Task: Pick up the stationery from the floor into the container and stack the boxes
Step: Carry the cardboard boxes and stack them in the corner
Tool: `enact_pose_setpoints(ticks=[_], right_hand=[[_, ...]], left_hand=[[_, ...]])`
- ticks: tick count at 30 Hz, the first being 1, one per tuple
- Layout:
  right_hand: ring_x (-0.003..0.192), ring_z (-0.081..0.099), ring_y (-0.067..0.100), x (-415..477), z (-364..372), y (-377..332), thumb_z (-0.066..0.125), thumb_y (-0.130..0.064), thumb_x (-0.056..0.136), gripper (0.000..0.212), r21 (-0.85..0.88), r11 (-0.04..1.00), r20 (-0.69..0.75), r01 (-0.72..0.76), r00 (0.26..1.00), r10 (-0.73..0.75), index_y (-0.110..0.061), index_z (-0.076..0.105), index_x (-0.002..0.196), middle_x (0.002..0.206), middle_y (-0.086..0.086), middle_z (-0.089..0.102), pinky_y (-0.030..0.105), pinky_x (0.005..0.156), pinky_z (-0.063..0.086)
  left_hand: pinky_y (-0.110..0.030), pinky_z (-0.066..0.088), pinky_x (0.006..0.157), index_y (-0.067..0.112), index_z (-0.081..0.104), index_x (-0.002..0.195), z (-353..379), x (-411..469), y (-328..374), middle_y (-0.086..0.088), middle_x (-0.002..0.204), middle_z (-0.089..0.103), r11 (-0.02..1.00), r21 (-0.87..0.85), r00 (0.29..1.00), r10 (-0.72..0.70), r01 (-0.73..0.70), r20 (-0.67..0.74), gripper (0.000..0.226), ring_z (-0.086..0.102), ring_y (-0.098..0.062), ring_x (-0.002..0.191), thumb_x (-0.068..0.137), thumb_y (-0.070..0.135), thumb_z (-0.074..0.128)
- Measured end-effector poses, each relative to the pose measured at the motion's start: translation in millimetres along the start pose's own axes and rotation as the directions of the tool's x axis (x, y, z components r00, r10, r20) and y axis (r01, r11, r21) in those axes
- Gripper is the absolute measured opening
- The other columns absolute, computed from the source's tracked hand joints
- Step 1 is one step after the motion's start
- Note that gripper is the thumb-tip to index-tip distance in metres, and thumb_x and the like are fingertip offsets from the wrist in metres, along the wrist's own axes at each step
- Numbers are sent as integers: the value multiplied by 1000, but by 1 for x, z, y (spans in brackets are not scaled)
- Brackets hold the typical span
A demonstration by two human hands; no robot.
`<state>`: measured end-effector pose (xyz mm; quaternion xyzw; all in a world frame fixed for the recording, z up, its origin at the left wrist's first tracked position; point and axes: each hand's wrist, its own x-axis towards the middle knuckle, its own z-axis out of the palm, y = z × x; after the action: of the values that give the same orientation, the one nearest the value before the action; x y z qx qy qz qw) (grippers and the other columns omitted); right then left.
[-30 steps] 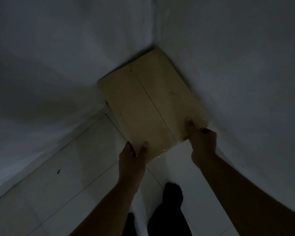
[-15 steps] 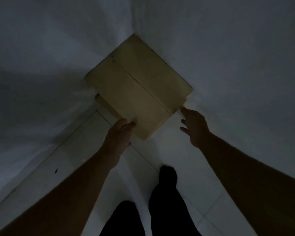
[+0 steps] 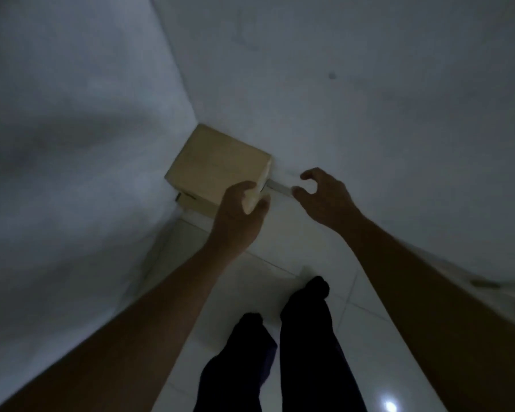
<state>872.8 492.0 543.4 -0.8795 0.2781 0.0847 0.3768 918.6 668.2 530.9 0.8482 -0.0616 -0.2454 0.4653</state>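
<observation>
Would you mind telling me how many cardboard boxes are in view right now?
2. The upper tan cardboard box sits in the wall corner, the left hand at its near edge. A lower cardboard box peeks out beneath it. More may be hidden.

Right hand (image 3: 324,197) has let go of the top box (image 3: 217,165) — left hand (image 3: 238,215) now grips its near corner

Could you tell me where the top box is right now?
Centre of the head view: the top box sits in the wall corner on another box, left hand at its near corner.
</observation>
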Motion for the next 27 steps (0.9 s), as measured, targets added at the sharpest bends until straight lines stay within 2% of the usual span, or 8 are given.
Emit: enact_pose_setpoints(ticks=[5,9,11,13,16,19,24,27], right_hand=[[57,50,2,-123,-94,1,61,-40,88,35,42,997,-182,-57,981,64,-19,56,116,86,0,56,11,50,32],[59,48,-1,-219,-151,28,60,-38,89,35,110,982,-331,-156,925,185,-17,56,117,91,-1,57,6,49,31],[70,51,9,-263,-170,46,61,-37,89,36,143,970,-385,-197,892,238,-15,57,117,106,3,62,17,62,37],[80,54,13,-324,-190,78,61,-38,89,37,205,942,-446,-265,832,331,-16,56,118,112,6,63,22,71,39],[81,53,12,-405,-205,123,60,-44,87,39,281,893,-505,-351,737,449,-19,57,117,110,3,63,21,72,36],[97,54,15,-508,-213,179,60,-46,87,40,369,829,-570,-421,602,559,-20,56,116,120,4,60,23,79,35],[105,55,19,-673,-222,252,58,-51,86,44,427,728,-620,-536,413,667,-23,55,120,122,3,59,26,79,35],[108,53,18,-766,-230,288,58,-49,87,45,483,659,-640,-576,281,715,-23,52,123,125,4,57,28,80,37]], left_hand=[[-28,41,99,21,51,126,20,-84,95,3,133,50,956,43,943,278,-291,184,42,46,-7,120,89,40,59],[-28,42,95,23,49,128,53,-143,151,5,135,47,878,68,836,425,-474,346,44,45,-5,120,89,44,56],[-33,45,98,21,49,128,73,-169,172,4,135,47,835,60,777,479,-546,408,45,46,-9,122,90,44,56],[-35,45,100,21,50,128,108,-208,195,3,135,47,773,51,683,526,-633,506,45,46,-10,123,90,44,56],[-32,42,100,22,50,128,159,-266,218,3,135,46,700,20,558,550,-713,622,45,45,-11,124,89,45,55],[-23,35,95,21,52,126,225,-353,236,3,132,48,600,-56,373,565,-798,735,42,46,-10,120,90,41,57],[-17,34,88,15,55,120,320,-509,248,-3,124,53,445,-201,119,593,-873,797,37,50,-10,109,89,35,60],[-18,34,91,14,56,118,373,-603,248,-4,123,54,412,-302,-2,588,-860,809,36,53,-16,113,88,33,62]])
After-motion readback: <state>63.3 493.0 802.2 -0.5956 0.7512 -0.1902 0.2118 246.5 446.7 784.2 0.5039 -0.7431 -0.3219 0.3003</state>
